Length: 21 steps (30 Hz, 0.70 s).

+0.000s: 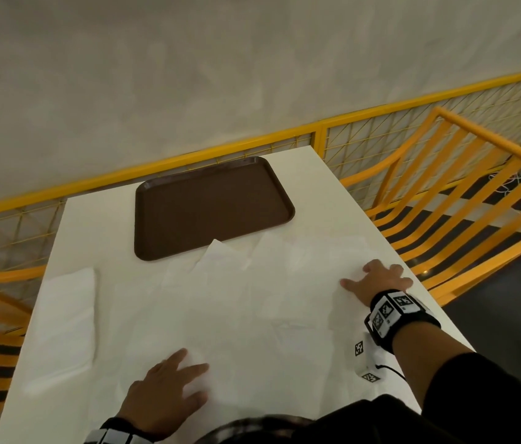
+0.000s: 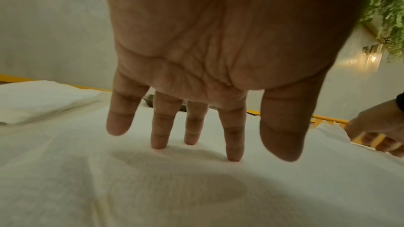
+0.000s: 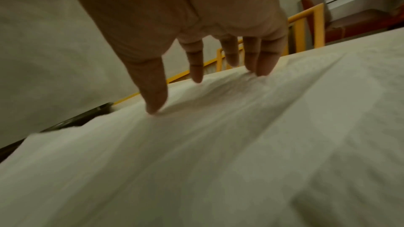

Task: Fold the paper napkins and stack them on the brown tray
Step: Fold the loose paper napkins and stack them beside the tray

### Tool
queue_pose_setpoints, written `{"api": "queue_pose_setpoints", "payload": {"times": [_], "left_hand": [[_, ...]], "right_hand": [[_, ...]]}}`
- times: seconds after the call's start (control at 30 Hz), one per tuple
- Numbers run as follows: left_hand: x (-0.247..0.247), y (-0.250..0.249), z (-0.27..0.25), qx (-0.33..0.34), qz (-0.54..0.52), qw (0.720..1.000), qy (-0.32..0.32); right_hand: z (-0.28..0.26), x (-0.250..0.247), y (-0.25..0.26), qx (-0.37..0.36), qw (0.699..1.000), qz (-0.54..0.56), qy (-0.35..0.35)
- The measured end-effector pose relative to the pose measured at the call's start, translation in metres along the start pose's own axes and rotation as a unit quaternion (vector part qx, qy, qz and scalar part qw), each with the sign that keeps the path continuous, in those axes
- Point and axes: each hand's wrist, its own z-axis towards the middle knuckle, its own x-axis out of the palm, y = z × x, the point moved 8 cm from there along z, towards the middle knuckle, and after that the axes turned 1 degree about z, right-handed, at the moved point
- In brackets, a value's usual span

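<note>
No readable text, brand, number or label is found on any surface in the three views. Black-and-white square code markers (image 1: 393, 307) are borne on the band at the wrist of the right hand (image 1: 377, 281), with two more on a small white unit (image 1: 365, 360) just below that wrist; these are patterns only, not legible characters. A lit wall sign (image 2: 372, 54) is seen far beyond the left hand (image 2: 218, 58), too blurred to be read.
</note>
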Motion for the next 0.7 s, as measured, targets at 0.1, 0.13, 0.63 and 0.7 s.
{"api": "queue_pose_setpoints", "payload": {"times": [0.1,0.13,0.63,0.7], "left_hand": [[-0.002,0.000,-0.001,-0.010,0.001,1.000,-0.010],[-0.002,-0.001,-0.001,-0.013,0.001,1.000,-0.012],[0.001,0.000,-0.002,-0.019,-0.018,0.999,-0.019],[0.001,-0.001,-0.003,-0.018,-0.017,1.000,-0.016]], "right_hand": [[0.009,-0.002,-0.013,0.036,0.998,0.050,0.025],[0.011,-0.002,-0.014,0.028,0.997,0.062,0.034],[0.002,-0.040,-0.014,-0.079,0.983,0.152,-0.073],[-0.009,-0.052,-0.004,-0.136,0.976,0.138,-0.097]]}}
